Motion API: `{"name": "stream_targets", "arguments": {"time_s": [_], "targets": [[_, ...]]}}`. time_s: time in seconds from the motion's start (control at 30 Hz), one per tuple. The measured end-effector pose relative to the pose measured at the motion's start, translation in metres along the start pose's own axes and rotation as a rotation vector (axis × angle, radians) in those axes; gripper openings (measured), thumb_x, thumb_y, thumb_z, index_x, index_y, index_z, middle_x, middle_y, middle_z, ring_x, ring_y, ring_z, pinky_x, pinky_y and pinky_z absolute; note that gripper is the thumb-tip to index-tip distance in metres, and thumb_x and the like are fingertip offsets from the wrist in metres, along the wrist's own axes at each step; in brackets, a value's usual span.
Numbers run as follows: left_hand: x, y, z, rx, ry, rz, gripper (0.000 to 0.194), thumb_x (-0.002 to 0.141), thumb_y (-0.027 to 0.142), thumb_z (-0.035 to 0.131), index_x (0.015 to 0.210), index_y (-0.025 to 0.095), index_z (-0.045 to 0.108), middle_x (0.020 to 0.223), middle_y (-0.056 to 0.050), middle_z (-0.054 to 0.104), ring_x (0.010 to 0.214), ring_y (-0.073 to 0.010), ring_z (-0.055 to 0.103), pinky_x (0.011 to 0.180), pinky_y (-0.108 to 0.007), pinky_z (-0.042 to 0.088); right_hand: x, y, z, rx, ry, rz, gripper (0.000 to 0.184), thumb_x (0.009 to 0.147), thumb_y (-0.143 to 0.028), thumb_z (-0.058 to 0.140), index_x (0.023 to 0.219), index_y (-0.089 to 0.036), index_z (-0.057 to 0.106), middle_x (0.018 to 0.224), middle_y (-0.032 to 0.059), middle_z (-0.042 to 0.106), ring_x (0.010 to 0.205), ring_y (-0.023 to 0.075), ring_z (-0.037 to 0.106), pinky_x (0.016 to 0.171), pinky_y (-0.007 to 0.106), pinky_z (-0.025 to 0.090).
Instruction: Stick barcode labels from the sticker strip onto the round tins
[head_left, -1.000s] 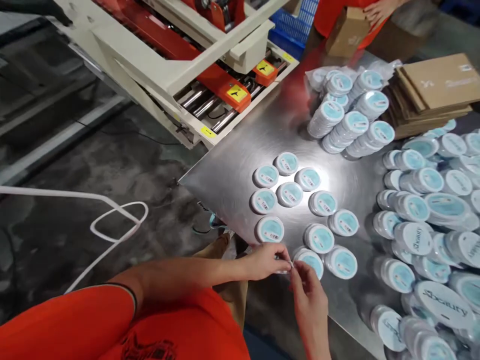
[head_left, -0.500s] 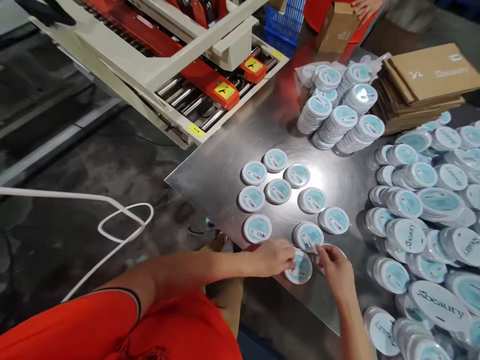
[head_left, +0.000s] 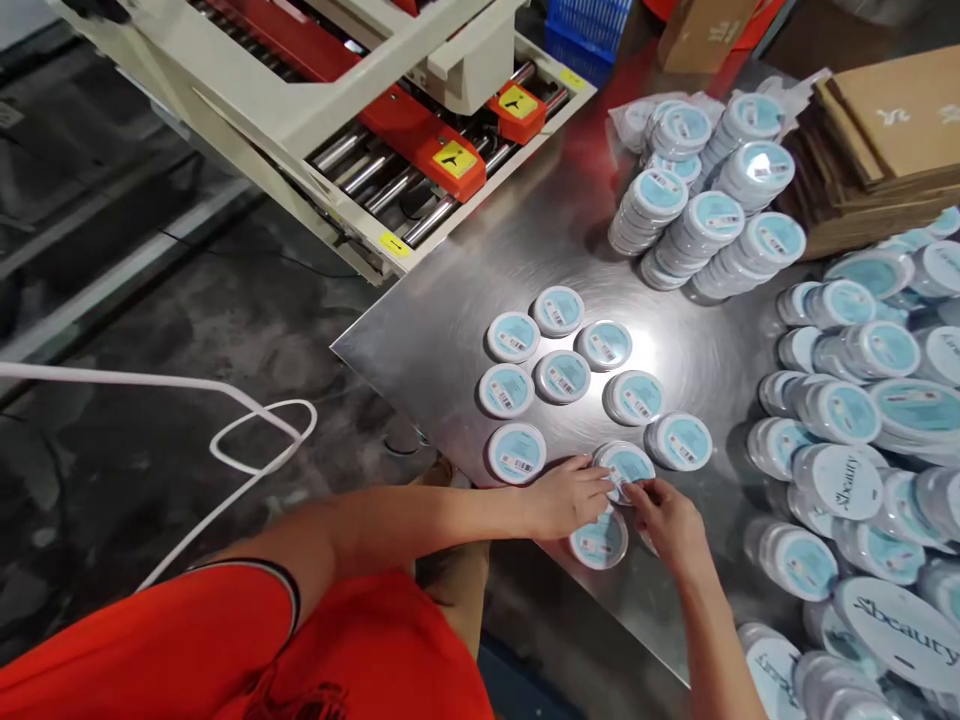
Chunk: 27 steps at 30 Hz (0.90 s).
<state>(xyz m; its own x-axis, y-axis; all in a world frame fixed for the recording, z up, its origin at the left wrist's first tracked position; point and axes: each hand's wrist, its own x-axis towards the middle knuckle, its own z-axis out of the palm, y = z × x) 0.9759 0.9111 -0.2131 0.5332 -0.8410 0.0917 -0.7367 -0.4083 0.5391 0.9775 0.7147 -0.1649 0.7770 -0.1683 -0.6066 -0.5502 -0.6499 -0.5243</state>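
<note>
My left hand [head_left: 574, 497] reaches in with its fingers stretched out, the tips on the edge of a round white container [head_left: 624, 462] with a pale blue top. Over the same top, my right hand [head_left: 670, 522] has its thumb and forefinger pinched on what looks like a small white label, mostly hidden by the fingers. This container sits on a short stack. Just below my left hand lies another round container [head_left: 600, 540], partly covered by the fingers. A further container beneath my right hand is mostly hidden. Several more with barcode labels, such as this container [head_left: 517, 453], lie nearby.
Taller stacks of containers [head_left: 705, 225] stand at the back of the metal table [head_left: 420, 320]. Many more containers [head_left: 847, 480] crowd the right side. Flattened cardboard [head_left: 892, 130] is piled at the back right. A roller conveyor machine [head_left: 420, 190] adjoins the table's far left edge.
My left hand has shifted from the near container up to the stacked one, its fingers straightening. My right fingertips have come down onto that top. The view has shifted slightly.
</note>
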Motion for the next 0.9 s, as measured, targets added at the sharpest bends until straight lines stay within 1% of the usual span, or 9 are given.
{"name": "stream_targets", "arguments": {"time_s": [0.2,0.33,0.4,0.53,0.63,0.7,0.77,0.8,0.9], "targets": [[0.0,0.0,0.0,0.067,-0.013,-0.008,0.03,0.105,0.021,0.042,0.107,0.012,0.071,0.137,-0.013,0.066,0.138,-0.0275,0.052,0.115,-0.05,0.036,0.003,-0.005,0.0,-0.061,0.004,0.001,0.031,0.074,-0.055,0.058,0.065,-0.025,0.061,0.05,-0.0021,0.061,0.048,0.0168,0.057,0.055,0.029,0.04],[0.001,0.001,-0.001,0.085,0.001,-0.008,0.028,0.104,0.02,0.044,0.107,0.013,0.071,0.138,-0.011,0.065,0.135,-0.0267,0.053,0.106,-0.047,0.043,0.005,-0.004,-0.001,-0.121,-0.012,0.03,0.029,0.076,-0.051,0.057,0.066,-0.025,0.061,0.048,-0.002,0.06,0.046,0.0159,0.054,0.054,0.028,0.039],[0.002,0.003,-0.002,0.113,0.024,-0.008,0.03,0.104,0.018,0.042,0.106,0.015,0.071,0.14,-0.01,0.064,0.132,-0.0254,0.055,0.1,-0.045,0.044,0.005,-0.004,0.001,-0.181,-0.013,0.004,0.028,0.08,-0.049,0.055,0.069,-0.025,0.062,0.053,-0.0006,0.064,0.05,0.0169,0.058,0.056,0.028,0.041],[0.006,0.011,0.0,0.155,0.031,-0.023,0.031,0.103,0.015,0.042,0.104,0.014,0.072,0.137,-0.012,0.065,0.131,-0.0283,0.055,0.099,-0.048,0.043,0.006,-0.008,0.008,-0.472,0.039,-0.05,0.025,0.089,-0.041,0.051,0.08,-0.021,0.064,0.078,0.0089,0.075,0.078,0.022,0.071,0.068,0.029,0.045],[0.01,0.014,0.001,0.145,0.023,-0.066,0.028,0.101,0.014,0.045,0.106,0.012,0.072,0.136,-0.014,0.065,0.133,-0.0312,0.054,0.104,-0.053,0.04,0.0,-0.014,0.005,-0.686,0.128,0.07,0.035,0.091,-0.047,0.053,0.095,-0.014,0.064,0.093,0.0214,0.075,0.088,0.0308,0.073,0.071,0.036,0.048],[0.012,0.013,-0.003,0.072,0.016,-0.101,0.022,0.099,0.014,0.051,0.106,0.013,0.072,0.135,-0.013,0.066,0.132,-0.0299,0.055,0.108,-0.051,0.039,-0.011,-0.014,-0.001,-0.708,0.201,0.148,0.047,0.088,-0.053,0.058,0.105,-0.009,0.062,0.094,0.0259,0.073,0.086,0.0363,0.073,0.07,0.041,0.049],[0.01,0.011,-0.013,-0.129,0.015,-0.208,0.014,0.097,0.02,0.06,0.1,0.014,0.071,0.123,-0.011,0.072,0.121,-0.0256,0.062,0.106,-0.043,0.042,-0.027,-0.012,-0.006,-0.551,0.257,0.135,0.049,0.085,-0.055,0.06,0.108,-0.011,0.061,0.09,0.0212,0.074,0.083,0.0353,0.072,0.07,0.042,0.051],[0.008,0.011,-0.019,-0.285,0.031,-0.293,0.012,0.096,0.024,0.064,0.096,0.014,0.071,0.112,-0.008,0.074,0.111,-0.0226,0.065,0.1,-0.038,0.045,-0.037,-0.01,-0.006,-0.392,0.255,0.097,0.048,0.084,-0.055,0.06,0.108,-0.014,0.062,0.09,0.0171,0.074,0.082,0.0328,0.071,0.071,0.041,0.051],[-0.006,0.015,-0.036,-0.841,0.113,-0.52,0.022,0.092,0.035,0.069,0.083,0.015,0.066,0.081,0.001,0.068,0.08,-0.0137,0.062,0.074,-0.025,0.046,-0.071,-0.01,0.008,0.203,0.13,-0.006,0.05,0.081,-0.061,0.063,0.11,-0.021,0.066,0.102,0.0083,0.075,0.084,0.0255,0.07,0.073,0.036,0.055]]}}
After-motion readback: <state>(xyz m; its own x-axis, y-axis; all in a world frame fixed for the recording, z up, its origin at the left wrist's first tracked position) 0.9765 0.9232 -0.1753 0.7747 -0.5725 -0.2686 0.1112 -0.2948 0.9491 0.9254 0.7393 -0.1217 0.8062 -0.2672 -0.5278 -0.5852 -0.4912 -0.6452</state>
